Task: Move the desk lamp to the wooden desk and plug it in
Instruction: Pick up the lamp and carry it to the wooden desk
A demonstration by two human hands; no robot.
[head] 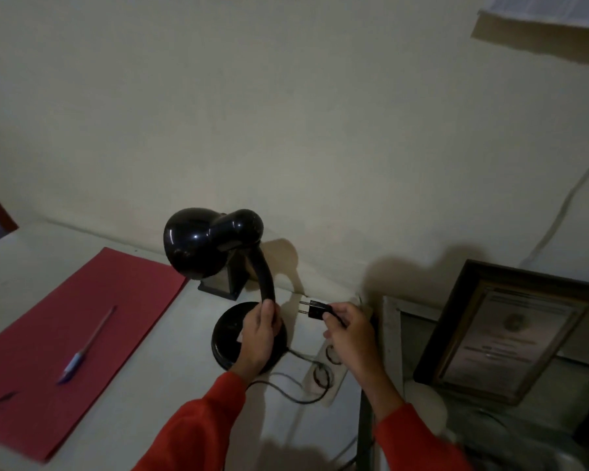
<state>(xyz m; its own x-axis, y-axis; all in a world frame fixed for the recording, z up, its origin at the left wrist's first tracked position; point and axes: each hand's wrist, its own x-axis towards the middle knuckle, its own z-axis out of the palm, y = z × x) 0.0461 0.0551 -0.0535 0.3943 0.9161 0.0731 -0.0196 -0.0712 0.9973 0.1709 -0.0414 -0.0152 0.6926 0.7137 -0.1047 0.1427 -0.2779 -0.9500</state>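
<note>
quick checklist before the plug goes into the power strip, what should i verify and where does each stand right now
1. Plug held in the right hand: ok, pinched at its cord end.
2. Prongs bare: ok, both stick out to the left, clear of the fingers.
3. Prongs aimed at the power strip: not ok, they lie sideways, above it.
4. Free socket: ok, two round sockets show empty.
5. Lamp steadied: ok, the left hand grips the neck just above the base.
6. Cord slack: ok, it loops loose across the strip.
</note>
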